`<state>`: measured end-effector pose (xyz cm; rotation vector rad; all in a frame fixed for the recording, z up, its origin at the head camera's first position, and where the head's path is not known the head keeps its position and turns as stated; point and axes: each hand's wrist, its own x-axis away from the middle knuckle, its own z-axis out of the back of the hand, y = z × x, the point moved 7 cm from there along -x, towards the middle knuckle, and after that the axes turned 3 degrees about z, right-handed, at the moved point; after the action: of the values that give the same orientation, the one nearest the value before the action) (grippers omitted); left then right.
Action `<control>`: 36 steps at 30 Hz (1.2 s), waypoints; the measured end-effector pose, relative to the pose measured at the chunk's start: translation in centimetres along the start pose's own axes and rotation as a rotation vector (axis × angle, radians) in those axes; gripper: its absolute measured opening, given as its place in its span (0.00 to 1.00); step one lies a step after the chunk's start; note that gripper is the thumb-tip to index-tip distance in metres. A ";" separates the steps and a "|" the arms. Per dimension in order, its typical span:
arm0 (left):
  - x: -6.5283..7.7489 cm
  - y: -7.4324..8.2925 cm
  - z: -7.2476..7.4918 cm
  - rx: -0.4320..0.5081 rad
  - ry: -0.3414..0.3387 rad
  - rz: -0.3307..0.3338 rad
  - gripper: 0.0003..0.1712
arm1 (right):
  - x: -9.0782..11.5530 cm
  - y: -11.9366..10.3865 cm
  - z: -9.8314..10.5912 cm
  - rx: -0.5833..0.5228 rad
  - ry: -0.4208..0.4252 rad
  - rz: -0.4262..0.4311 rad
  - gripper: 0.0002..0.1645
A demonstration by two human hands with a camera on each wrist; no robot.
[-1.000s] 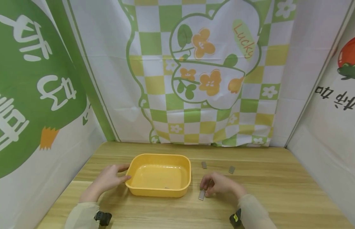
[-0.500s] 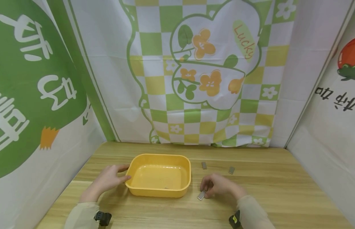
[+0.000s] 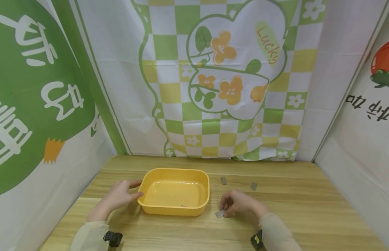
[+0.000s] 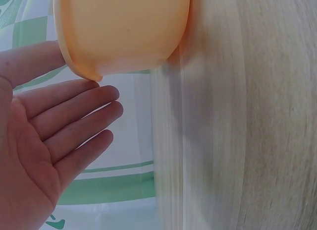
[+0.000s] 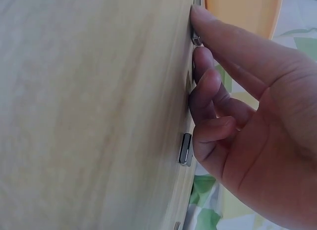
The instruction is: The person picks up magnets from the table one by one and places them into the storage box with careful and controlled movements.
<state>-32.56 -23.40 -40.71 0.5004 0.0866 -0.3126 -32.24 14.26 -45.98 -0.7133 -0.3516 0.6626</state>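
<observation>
A yellow plastic basin stands on the wooden table with a small grey piece inside by its near wall. My left hand holds the basin's left end, thumb over the rim, and its other fingers stretch nearly straight outside in the left wrist view. To the right of the basin, my right hand has its thumb and fingertips on a flat, rectangular silver-grey metal piece at table level. The right wrist view shows this hand's other fingers curled, with another metal block beyond them.
Two more grey metal pieces lie farther back on the table: one piece right of the basin, another piece beyond my right hand. A patterned cloth hangs behind the table, and white cloth walls flank it.
The metal piece at my right fingertips has turned, from pointing toward me to lying more sideways, its free end now to the left. My left hand and the basin stay in place.
</observation>
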 end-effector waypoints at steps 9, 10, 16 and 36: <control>-0.1 0.1 0.0 0.008 -0.003 0.003 0.30 | -0.1 0.1 0.0 0.015 0.006 -0.003 0.12; -0.1 0.1 0.0 0.006 -0.003 0.003 0.30 | -0.1 0.1 0.0 0.018 0.006 -0.001 0.12; -0.2 0.1 0.0 0.003 -0.006 0.012 0.30 | 0.0 0.0 0.1 0.041 0.010 -0.002 0.11; 0.0 -0.1 -0.1 -0.004 -0.003 0.003 0.30 | 0.2 0.0 0.1 0.057 0.016 -0.025 0.09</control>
<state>-32.60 -23.40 -40.79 0.4957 0.0832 -0.3099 -32.11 14.47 -45.86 -0.6584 -0.3253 0.6405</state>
